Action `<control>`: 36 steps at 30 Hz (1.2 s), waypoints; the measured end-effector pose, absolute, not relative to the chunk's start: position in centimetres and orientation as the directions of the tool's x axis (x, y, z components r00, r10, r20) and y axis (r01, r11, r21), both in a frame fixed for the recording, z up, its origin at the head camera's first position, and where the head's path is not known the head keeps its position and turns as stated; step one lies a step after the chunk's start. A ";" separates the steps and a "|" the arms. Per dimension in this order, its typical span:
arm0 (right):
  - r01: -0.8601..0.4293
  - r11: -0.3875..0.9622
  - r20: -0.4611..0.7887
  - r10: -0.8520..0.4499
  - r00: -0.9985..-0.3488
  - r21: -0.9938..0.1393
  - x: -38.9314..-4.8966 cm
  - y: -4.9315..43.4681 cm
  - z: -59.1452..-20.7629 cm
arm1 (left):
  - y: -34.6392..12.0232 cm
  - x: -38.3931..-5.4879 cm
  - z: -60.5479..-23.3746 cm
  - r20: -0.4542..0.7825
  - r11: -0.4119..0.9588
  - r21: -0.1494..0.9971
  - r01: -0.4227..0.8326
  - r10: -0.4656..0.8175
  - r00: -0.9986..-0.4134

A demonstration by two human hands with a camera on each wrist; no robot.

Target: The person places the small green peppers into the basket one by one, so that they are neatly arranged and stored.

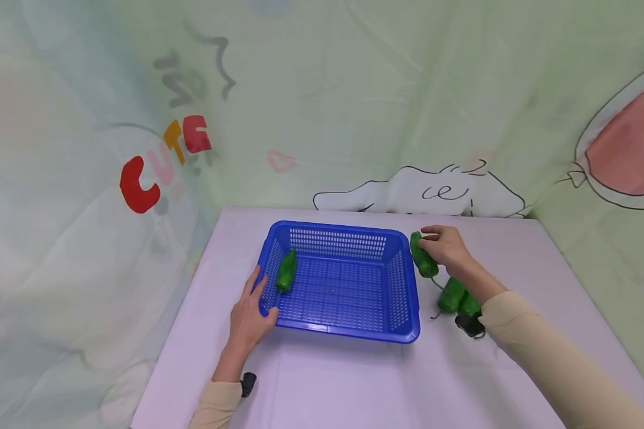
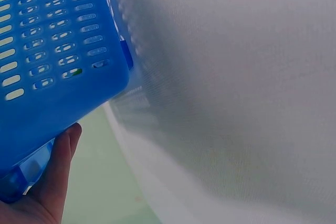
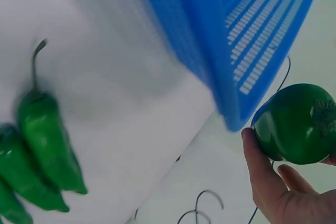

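Note:
A blue plastic basket (image 1: 333, 333) with slotted walls stands on the table, one green pepper (image 1: 287, 271) lying along its left inner side. My left hand (image 1: 249, 319) grips the basket's front left corner; in the left wrist view, fingers (image 2: 62, 166) show at its rim. Just outside the basket's right rim, my right hand (image 1: 444, 245) pinches another green pepper (image 1: 423, 257) between thumb and fingers, its stem pointing down toward the table. The right wrist view shows this held pepper (image 3: 294, 124) end-on, close to the basket's edge.
Several more green peppers (image 1: 452, 295) lie on the table right of the basket, partly hidden under my right forearm. Fabric walls (image 1: 354, 119) with printed drawings rise behind and at both sides of the white table (image 1: 322, 393).

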State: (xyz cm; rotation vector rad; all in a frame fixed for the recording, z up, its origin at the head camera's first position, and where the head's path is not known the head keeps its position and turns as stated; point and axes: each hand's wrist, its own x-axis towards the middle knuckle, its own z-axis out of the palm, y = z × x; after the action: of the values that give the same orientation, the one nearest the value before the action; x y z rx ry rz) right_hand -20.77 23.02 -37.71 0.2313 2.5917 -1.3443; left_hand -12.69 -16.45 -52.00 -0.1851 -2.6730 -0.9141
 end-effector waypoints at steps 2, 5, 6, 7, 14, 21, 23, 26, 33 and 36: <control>0.225 0.565 -0.253 0.030 -0.967 -0.794 -21.1 22.1 -37.8 | -16.5 -12.7 -51.9 0.328 0.789 0.575 0.218 0.021 -0.944; 0.209 0.544 -0.245 0.006 -0.969 -0.813 -21.6 20.9 -38.0 | -16.5 -12.7 -51.8 0.320 0.791 0.574 0.211 0.021 -0.947; 0.202 0.536 -0.241 -0.004 -0.970 -0.820 -21.7 20.5 -38.1 | -16.5 -12.6 -51.8 0.319 0.791 0.574 0.211 0.021 -0.947; 0.195 0.525 -0.238 -0.014 -0.971 -0.828 -21.8 20.1 -38.2 | -16.5 -12.6 -51.8 0.319 0.791 0.575 0.211 0.021 -0.948; 0.156 0.487 -0.223 -0.083 -0.971 -0.859 -22.6 17.1 -38.9 | -16.4 -12.6 -51.9 0.329 0.795 0.566 0.220 0.027 -0.944; 0.163 0.461 -0.248 -0.130 -0.960 -0.873 -23.5 13.8 -39.6 | -16.5 -12.7 -51.9 0.314 0.798 0.567 0.205 0.021 -0.949; 0.167 0.454 -0.253 -0.137 -0.958 -0.875 -23.7 12.8 -39.8 | -16.5 -12.8 -51.9 0.307 0.796 0.571 0.199 0.018 -0.952; 0.176 0.441 -0.267 -0.153 -0.952 -0.880 -24.0 11.2 -40.3 | -16.7 -12.9 -51.9 0.309 0.797 0.572 0.195 0.010 -0.951; 0.209 0.420 -0.301 -0.164 -0.939 -0.883 -24.8 8.2 -41.5 | -16.7 -13.3 -51.8 0.327 0.804 0.556 0.209 0.020 -0.945; 0.213 0.443 -0.311 -0.163 -0.936 -0.871 -25.0 7.3 -42.3 | -16.5 -13.1 -52.0 0.317 0.807 0.555 0.204 0.022 -0.948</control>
State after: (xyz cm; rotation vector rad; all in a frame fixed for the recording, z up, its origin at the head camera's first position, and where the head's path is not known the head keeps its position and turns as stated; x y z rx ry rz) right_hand -24.98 7.28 -42.32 0.0426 2.3503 -1.4917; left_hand -13.09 -16.52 -52.00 -0.1728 -2.6974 -0.8765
